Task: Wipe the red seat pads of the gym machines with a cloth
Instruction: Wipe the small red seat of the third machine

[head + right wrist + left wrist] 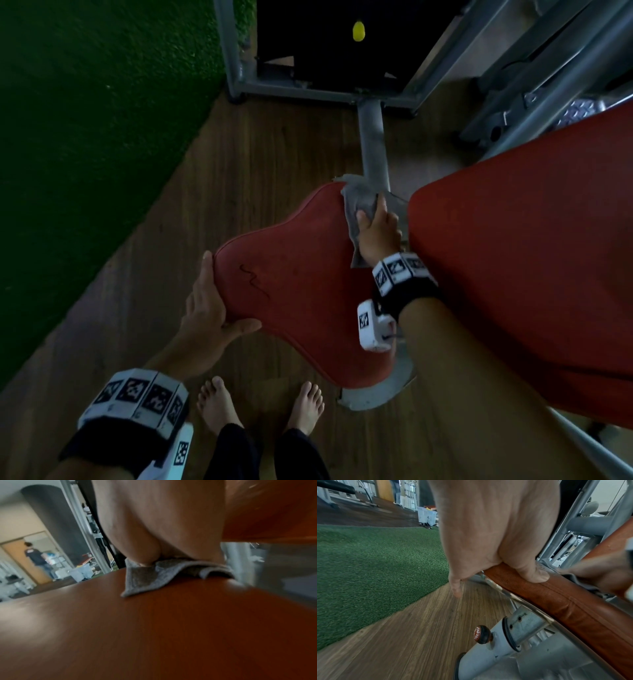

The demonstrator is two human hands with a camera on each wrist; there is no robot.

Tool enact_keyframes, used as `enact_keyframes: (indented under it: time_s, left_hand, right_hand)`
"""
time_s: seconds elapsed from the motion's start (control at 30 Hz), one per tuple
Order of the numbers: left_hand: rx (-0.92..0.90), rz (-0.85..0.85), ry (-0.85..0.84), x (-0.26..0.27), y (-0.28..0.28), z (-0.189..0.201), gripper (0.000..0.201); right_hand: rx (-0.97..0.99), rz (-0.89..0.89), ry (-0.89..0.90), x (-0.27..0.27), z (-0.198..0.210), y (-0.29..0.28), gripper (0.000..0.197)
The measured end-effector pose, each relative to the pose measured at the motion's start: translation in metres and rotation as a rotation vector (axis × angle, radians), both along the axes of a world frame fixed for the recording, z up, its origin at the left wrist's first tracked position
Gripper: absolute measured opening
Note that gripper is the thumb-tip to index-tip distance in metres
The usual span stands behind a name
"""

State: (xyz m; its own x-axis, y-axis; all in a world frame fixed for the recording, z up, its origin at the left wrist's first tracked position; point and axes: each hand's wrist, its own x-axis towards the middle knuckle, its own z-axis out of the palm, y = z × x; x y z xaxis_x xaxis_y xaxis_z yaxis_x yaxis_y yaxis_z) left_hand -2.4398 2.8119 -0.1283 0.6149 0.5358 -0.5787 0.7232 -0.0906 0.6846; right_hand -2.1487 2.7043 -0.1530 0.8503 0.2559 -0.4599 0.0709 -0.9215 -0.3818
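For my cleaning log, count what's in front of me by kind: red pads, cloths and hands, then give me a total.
Red pads: 2, the curved red vinyl seat pad and the long red vinyl pad
Cloths: 1, the grey wiping cloth
Hands: 2, the left hand gripping the seat pad's edge and the right hand holding the cloth on it
Total: 5

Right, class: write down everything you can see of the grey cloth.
The cloth is grey, soft and napped like a towel, with a hemmed edge. It lies crumpled and folded on the far end of the red seat pad, part of it reaching past the pad's edge. The right hand holds it down against the pad, covering its middle.
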Motion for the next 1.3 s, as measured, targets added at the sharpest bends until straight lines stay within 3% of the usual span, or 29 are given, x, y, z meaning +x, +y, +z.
enact_keyframes:
  time_s: [0.13, 0.37, 0.63, 0.87, 1.1, 1.3]
  left_hand:
    - [-0.009, -0.01, -0.014, -0.001, 0.001, 0.001, 0.134]
    - [-0.006, -0.013, -0.017, -0.001, 0.001, 0.002, 0.135]
    - [0.003, 0.042, -0.052, -0.001, 0.002, -0.004, 0.135]
    - [0.014, 0.011, -0.045, -0.001, 0.002, -0.008, 0.135]
    - [-0.028, 0.034, -0.089, -0.002, 0.003, -0.007, 0.13]
    - [-0.008, 0.049, -0.106, -0.002, 0.004, -0.015, 0.138]
  right_hand:
    - [0.008, -0.011, -0.002, -0.032, 0.001, -0.028, 0.061]
    - [0.107, 0.025, 0.013, 0.001, -0.009, -0.016, 0.064]
    - [0.018, -0.034, -0.076, -0.088, 0.005, -0.087, 0.063]
    - [0.125, -0.05, 0.038, -0.03, -0.006, -0.051, 0.062]
    - [0.097, -0.036, -0.032, -0.075, 0.002, -0.081, 0.062]
    - [0.144, -0.057, 0.029, -0.045, -0.004, -0.064, 0.061]
